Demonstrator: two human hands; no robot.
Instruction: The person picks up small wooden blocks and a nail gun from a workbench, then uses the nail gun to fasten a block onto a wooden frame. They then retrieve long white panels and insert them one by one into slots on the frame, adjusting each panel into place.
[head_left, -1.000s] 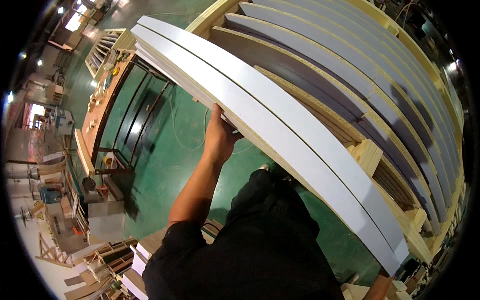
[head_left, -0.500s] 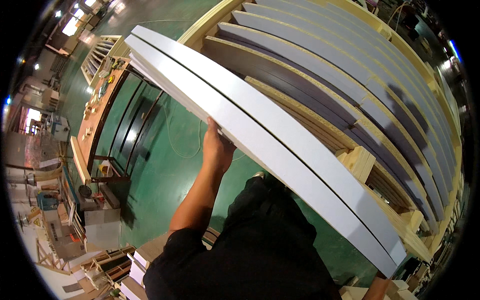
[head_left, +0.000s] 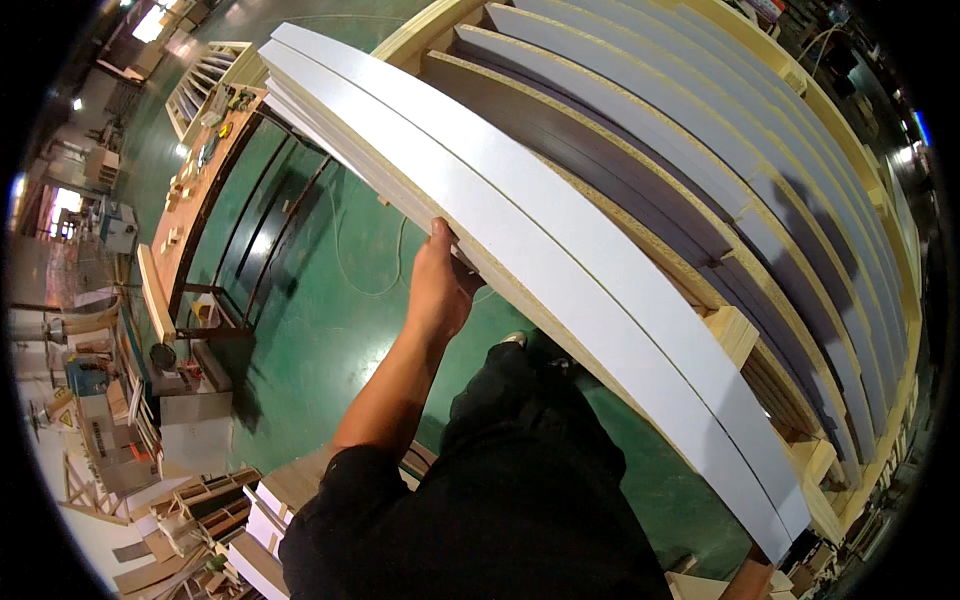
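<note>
A stack of long, white-faced particleboard panels runs slantwise across the view, from far left to near right. Two panels lie side by side on top, with a thin seam between them. Along the near long edge, my left hand grips the stack, thumb up against the edge and fingers hidden underneath. At the near right end, my right hand holds the panels from below; only its back and wrist show, the fingers being hidden. Beyond the stack stands a wooden frame with several white-faced panels set on edge in rows.
Green floor lies between me and a workbench with wood blocks and tools. A thin cable trails over the floor. Offcuts and white boards are piled at lower left. Another slatted frame stands far left.
The dark gap between the two top panels has narrowed to a thin seam. The stack has tilted, showing more of its top face and near edge. My left hand has shifted slightly with it.
</note>
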